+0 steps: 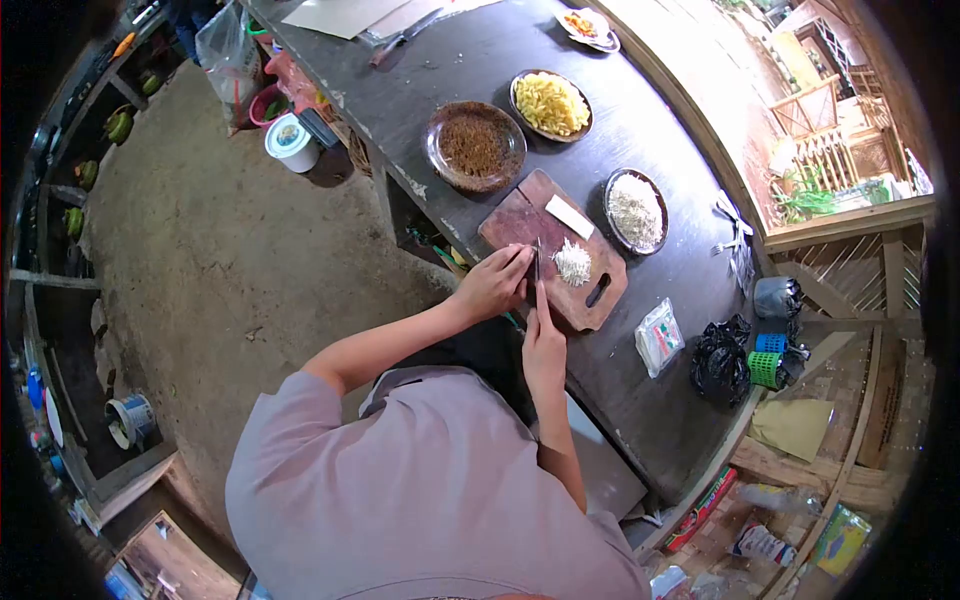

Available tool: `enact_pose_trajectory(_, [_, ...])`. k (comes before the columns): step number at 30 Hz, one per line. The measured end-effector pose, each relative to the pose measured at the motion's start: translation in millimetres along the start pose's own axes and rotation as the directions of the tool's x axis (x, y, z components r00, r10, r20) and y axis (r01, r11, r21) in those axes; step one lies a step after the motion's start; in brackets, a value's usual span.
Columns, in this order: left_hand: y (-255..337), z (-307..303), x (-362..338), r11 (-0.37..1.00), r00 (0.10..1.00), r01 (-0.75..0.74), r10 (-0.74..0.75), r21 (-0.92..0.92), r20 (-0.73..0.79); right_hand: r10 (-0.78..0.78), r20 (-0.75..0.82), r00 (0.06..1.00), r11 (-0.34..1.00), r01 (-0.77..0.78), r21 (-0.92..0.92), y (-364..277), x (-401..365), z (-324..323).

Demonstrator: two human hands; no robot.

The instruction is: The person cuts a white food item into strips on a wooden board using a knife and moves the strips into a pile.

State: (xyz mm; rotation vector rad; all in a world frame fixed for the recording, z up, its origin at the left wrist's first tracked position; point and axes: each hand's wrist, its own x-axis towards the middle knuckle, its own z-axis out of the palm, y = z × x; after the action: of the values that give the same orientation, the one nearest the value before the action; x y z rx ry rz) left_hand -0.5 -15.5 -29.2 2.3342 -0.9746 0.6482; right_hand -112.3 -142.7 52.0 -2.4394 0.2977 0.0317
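Knife (538, 264) is over the chopping board (512, 222), pointing near-to-far; your right fingers (542, 299) grip it, your left fingers (513, 261) are bunched just left, can't tell on what tbh.

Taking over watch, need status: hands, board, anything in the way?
Right hand gripping knife. Left hand beside knife, over cutting board; hold unclear. White pile right of knife. Nothing visibly blocking.
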Motion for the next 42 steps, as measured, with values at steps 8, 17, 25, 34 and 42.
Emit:
enact_pose_trajectory(8, [-6.5,-3.4,0.6,0.996,1.000,-0.020,0.021,-0.090,0.006,0.071,0.004,0.997,0.997,-0.071,-0.016,-13.9,5.7,-2.8])
enact_pose_trajectory(17, [-7.9,-8.3,-0.5,0.997,0.996,-0.033,0.038,-0.066,0.083,0.013,-0.015,1.000,1.000,-0.013,0.015,-1.6,-30.0,-6.6])
enact_pose_trajectory(25, [-5.0,-14.8,3.4,1.000,0.990,-0.013,0.016,-0.017,0.141,0.010,0.051,0.999,0.999,-0.013,0.046,-8.6,12.7,-1.0])
enact_pose_trajectory(34, [0.0,-19.6,4.8,0.998,0.988,-0.039,0.031,0.048,0.153,-0.083,0.038,0.996,0.996,0.082,0.035,5.9,13.1,3.2])
enact_pose_trajectory(42, [3.2,-22.1,6.8,0.999,0.987,-0.021,0.014,0.041,0.161,-0.048,0.070,0.996,0.998,0.045,0.039,10.7,-25.1,-13.8])
